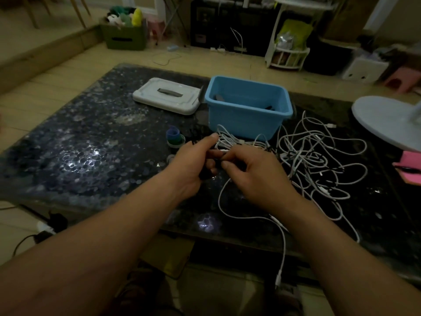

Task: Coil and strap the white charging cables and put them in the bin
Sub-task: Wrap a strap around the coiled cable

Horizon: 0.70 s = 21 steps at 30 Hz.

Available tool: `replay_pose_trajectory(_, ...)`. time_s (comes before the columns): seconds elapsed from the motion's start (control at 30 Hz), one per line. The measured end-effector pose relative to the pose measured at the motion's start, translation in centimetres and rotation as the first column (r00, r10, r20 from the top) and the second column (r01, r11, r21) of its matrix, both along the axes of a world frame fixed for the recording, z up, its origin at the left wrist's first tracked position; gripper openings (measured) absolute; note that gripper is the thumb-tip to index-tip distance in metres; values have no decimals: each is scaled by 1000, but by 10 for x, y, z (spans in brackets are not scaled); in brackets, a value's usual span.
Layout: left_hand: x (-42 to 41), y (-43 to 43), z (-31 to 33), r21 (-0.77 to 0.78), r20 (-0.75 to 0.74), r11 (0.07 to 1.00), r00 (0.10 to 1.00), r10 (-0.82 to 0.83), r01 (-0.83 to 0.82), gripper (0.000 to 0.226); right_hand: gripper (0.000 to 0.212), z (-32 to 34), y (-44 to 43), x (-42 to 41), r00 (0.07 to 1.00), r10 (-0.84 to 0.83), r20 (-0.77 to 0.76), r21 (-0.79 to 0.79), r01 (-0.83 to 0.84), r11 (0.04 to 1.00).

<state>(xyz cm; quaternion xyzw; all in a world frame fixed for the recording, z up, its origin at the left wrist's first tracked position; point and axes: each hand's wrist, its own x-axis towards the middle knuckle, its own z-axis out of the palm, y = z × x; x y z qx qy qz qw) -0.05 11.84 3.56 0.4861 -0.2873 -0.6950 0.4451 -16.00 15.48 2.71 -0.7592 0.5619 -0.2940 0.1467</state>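
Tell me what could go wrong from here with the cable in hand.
The half-wound cable, gripped by the left hand and right hand, seems unstrapped and may spring open. Its loose tail hangs over the table edge and could drag it loose. The tangled pile lies right beside it, so loops may snag.

**Where things sit on the counter**

The bin (246,117) stands at the back middle of the counter (79,144), with its lid (166,96) lying just to its left. Strap rolls (175,136) sit before the bin's left corner. Loose cables (319,160) sprawl to the right, in front of the bin. Between the rolls and the sprawl, the left grip (193,160) and right grip (257,174) hold a coiled cable (230,142), whose tail hangs over the near edge.
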Motion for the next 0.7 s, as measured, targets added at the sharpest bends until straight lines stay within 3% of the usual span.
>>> replay_pose_trajectory(0.13, 0, -1, 0, 50, -38, 998, 998, 41, -39, 34, 7, 0, 2, 7, 995, 36, 93, 90, -44, 995)
replay_pose_trajectory(0.3, 11, -11, 6, 118, -340, 989, 932, 123, -87, 38, 23, 0, 0, -8, 998, 60, -12, 281, -54, 958)
replay_pose_trajectory(0.37, 20, -19, 8, 85, -333, 994, 939, 86, -61, 38, 22, 2, -1, -20, 998, 58, -16, 349, -49, 936)
replay_pose_trajectory(0.47, 25, -20, 6, -58, 1, 998, 1000, -23, 23, 32, 27, 7, -6, -39, 993, -14, -116, 323, 51, 945)
replay_pose_trajectory(0.53, 20, -13, 6, -146, 259, 974, 957, -133, 175, 27, 33, 10, -9, -46, 963, -114, -244, 229, 171, 958)
replay_pose_trajectory(0.6, 13, -4, 6, -175, 479, 907, 838, -262, 384, 25, 34, 13, -12, -46, 958, -153, -242, 164, 196, 967)
replay_pose_trajectory(0.7, 7, 5, 3, -187, 701, 730, 610, -369, 657, 16, 17, 21, -12, -39, 994, -67, -89, 188, 82, 979)
